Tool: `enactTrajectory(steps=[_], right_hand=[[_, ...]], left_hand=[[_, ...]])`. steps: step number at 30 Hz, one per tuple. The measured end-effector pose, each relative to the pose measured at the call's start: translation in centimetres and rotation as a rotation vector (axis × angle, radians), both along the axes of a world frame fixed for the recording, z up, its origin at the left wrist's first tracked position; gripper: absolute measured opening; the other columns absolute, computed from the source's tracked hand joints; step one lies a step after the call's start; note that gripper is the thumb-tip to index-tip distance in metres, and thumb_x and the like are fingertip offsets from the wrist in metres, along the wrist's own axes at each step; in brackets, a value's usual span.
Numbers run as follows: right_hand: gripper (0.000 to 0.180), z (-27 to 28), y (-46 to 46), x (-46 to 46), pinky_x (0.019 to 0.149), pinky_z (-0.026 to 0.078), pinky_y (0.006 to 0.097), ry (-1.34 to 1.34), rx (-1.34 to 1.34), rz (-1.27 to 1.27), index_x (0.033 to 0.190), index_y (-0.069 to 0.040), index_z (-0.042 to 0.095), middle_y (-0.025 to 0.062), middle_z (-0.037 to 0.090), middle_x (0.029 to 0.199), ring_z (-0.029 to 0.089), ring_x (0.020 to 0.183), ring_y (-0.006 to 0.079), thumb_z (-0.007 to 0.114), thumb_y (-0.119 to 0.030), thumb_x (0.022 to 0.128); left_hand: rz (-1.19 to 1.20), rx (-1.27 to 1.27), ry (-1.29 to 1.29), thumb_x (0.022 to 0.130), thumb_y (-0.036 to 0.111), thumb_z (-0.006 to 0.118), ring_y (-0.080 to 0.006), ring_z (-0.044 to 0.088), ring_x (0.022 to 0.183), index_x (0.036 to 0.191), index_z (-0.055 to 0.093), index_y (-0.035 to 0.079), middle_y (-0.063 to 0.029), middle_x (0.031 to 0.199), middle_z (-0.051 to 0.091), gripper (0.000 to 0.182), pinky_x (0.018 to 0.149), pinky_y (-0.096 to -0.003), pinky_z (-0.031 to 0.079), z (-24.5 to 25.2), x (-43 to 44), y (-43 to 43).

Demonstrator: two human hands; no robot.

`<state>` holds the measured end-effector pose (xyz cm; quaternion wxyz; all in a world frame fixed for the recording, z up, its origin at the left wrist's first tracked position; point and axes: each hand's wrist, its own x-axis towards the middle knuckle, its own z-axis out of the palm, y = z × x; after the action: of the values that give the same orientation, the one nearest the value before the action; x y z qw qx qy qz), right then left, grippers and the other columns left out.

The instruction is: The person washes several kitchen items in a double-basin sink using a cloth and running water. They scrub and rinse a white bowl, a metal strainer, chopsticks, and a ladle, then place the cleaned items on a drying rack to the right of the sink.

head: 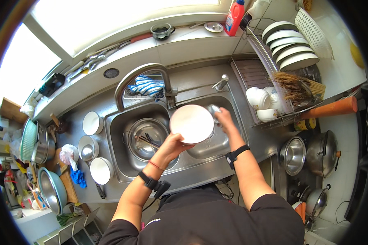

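My left hand (173,144) grips the lower rim of a round white dish (192,124), tilted up above the divider of the double sink. My right hand (225,119) is at the dish's right edge, closed around a shiny grey scrubber (214,111), blurred and partly hidden by the fingers. Beneath the dish is the right basin (199,152), largely covered from view. In the left basin (118,127) sits a steel pot (147,125) with chopsticks (148,140) in it.
Left of the sink stand several white bowls (93,123), one with a ladle (87,152). The curved faucet (141,65) arches over the left basin. On the right, a wire dish rack (257,78) holds plates (297,61), small bowls (257,98) and a straw brush (291,84).
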<state>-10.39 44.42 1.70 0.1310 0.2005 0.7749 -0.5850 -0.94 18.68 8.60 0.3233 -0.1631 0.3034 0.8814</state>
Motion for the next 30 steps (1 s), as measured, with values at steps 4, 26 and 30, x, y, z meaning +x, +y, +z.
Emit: enactTrajectory(steps=[4,26,30], right_hand=[[0.048,2.6,4.4,-6.0,0.053,0.04,0.0336,0.061,0.042,-0.094,0.087,0.0,0.065,0.0058,0.06,0.071,0.052,0.061,0.0144,0.066,-0.048,0.081],[0.056,1.5,6.2,-16.2,0.057,0.04,0.0341,0.036,0.055,-0.127,0.105,0.007,0.057,0.0096,0.061,0.088,0.052,0.069,0.0163,0.071,-0.042,0.081],[0.058,1.0,6.3,-16.5,0.055,0.041,0.0343,0.066,0.121,-0.145,0.109,0.006,0.056,0.0114,0.06,0.089,0.053,0.069,0.0172,0.068,-0.044,0.083]], left_hand=[[0.043,-0.171,-0.081,0.07,-0.003,0.046,-0.0367,0.055,0.106,0.129,0.028,0.004,-0.0186,0.121,0.046,0.062,0.087,-0.0569,0.05,-3.9,-4.8,6.7],[0.221,-0.175,-0.06,0.067,-0.009,0.041,-0.0403,0.052,0.113,0.136,0.024,0.015,-0.0179,0.128,0.042,0.075,0.088,-0.0602,0.047,-6.9,-12.8,10.8],[0.209,-0.16,-0.039,0.067,-0.008,0.041,-0.0402,0.05,0.114,0.138,0.023,0.016,-0.0175,0.13,0.04,0.077,0.09,-0.0609,0.045,-6.1,-12.1,10.9]])
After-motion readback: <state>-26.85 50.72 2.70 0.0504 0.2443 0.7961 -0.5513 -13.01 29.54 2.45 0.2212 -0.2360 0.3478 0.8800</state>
